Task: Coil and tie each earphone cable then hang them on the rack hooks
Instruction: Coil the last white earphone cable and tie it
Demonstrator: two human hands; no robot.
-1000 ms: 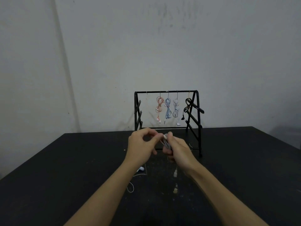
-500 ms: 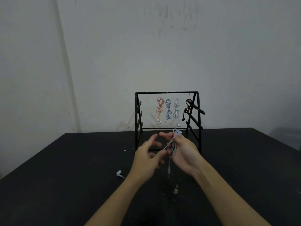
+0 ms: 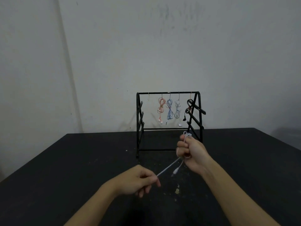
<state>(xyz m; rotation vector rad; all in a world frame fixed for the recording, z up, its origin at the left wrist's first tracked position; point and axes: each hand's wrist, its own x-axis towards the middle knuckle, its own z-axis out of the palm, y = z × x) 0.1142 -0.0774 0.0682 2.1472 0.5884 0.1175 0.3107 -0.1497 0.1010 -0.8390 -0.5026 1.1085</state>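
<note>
The white earphone cable is above the near middle of the counter, stretched taut in a slanting line between the two hands. The right hand is curled into a fist round a bundle of its loops, a small loop poking out above the knuckles and a loose end with a plug dangling below the fist. The left hand, lower and nearer, pinches the other end of the strand between thumb and fingers, the remaining fingers curled under.

Just beyond the right hand stands the black rack, upright near the far edge of the counter. From small hooks on its top bar hang four tied coils, side by side and apart: a pink earphone coil, a blue coil, a pale grey coil and a black coil furthest right. One hook at the left of the bar is bare.

The black counter has pale specks and a small yellowish scrap near the hands. A plain grey wall rises behind
</note>
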